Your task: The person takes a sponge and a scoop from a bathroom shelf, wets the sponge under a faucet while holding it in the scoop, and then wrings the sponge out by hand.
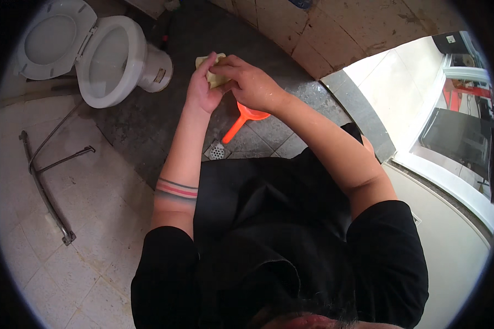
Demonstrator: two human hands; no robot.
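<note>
Yellow cloth [213, 75] bunched between hands, axis unclear.

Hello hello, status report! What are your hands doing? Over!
Left hand and right hand both gripping a pale yellow cloth. Orange scoop on the floor below. Toilet open, off to the left, nothing blocking.

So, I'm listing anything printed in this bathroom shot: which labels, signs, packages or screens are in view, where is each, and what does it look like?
Label: small pale rectangular sticker on the white toilet's base, near the dark floor.
Sign: small white square on a dark surface, far upper right beyond the doorway.
No packages or screens can be made out; the pale yellow thing held between the left hand and the right hand is too hidden to tell.
</note>
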